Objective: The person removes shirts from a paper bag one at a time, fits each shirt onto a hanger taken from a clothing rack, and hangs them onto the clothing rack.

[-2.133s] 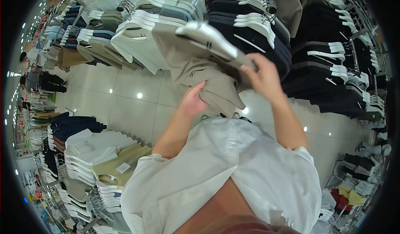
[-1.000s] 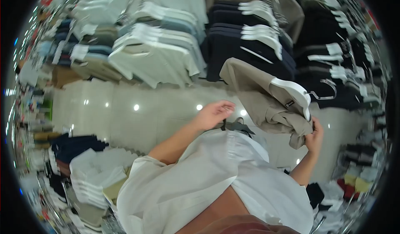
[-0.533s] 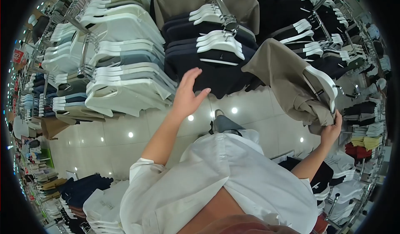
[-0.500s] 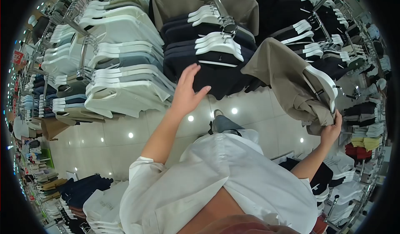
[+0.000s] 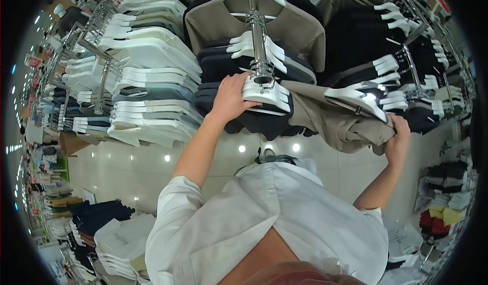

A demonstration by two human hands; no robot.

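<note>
My left hand is closed around the left shoulders of several white hangers at the front end of the rail. Dark navy shirts hang from them. In my right hand is a taupe shirt, gripped at its right shoulder with the end of its white hanger. The shirt is tilted and bunched, its left part against the dark shirts. Its hook is hard to make out.
A chrome rail runs away from me over the middle clothes, with another taupe shirt facing me farther back. White and grey shirts hang at left, black ones at right. Glossy floor tiles lie below.
My left hand has gone from open in the air to gripping the front hangers. My right hand has brought the taupe shirt up and left, closer to the dark shirts.
</note>
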